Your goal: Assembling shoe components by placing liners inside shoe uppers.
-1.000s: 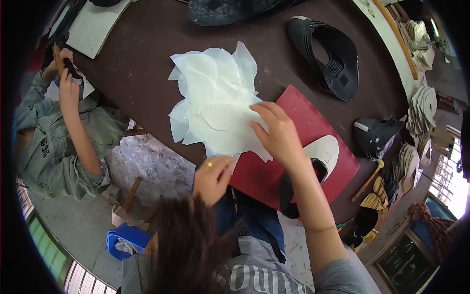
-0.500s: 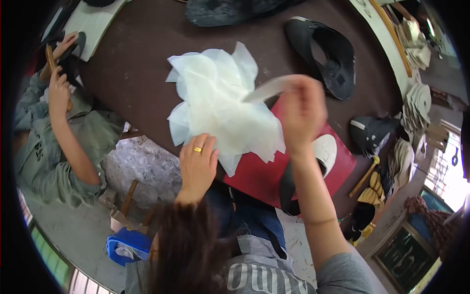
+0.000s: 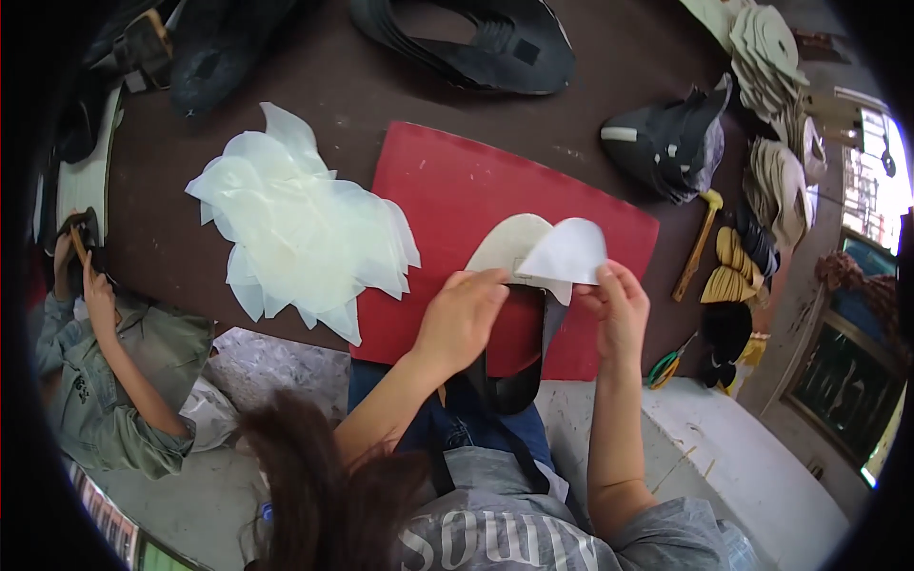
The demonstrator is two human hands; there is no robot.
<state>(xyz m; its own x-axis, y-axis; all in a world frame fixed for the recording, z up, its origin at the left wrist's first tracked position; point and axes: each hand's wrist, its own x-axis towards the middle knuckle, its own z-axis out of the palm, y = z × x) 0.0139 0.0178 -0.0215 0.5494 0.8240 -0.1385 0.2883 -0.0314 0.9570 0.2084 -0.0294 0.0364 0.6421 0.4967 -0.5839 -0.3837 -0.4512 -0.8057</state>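
Pinched at its edge by my right hand [image 3: 619, 303], a curved white toe-shaped sheet piece [image 3: 569, 249] overlaps the cream toe lining of a shoe upper [image 3: 503, 240]. The upper's black band [image 3: 509, 392] loops toward my body over the table edge. At the left side of the toe, my left hand [image 3: 462, 319] has its fingers closed on the upper's edge; its fingertips are partly hidden. Beneath the upper lies a red mat [image 3: 457, 176]. Left of the mat, and overlapping its edge, a spread pile of similar whitish translucent pieces [image 3: 300, 228] rests on the brown table.
Stacked black shoe uppers [image 3: 476, 62] lie at the far side, with another black bundle [image 3: 662, 143] at the right. A hammer [image 3: 700, 243], tan pieces [image 3: 733, 266] and green-handled scissors [image 3: 665, 366] line the right edge. A co-worker's hand [image 3: 98, 295] works at the far left.
My right hand has carried a white piece from the pile to the upper's toe. My left hand has left the pile and moved right to the upper. The view has shifted right.
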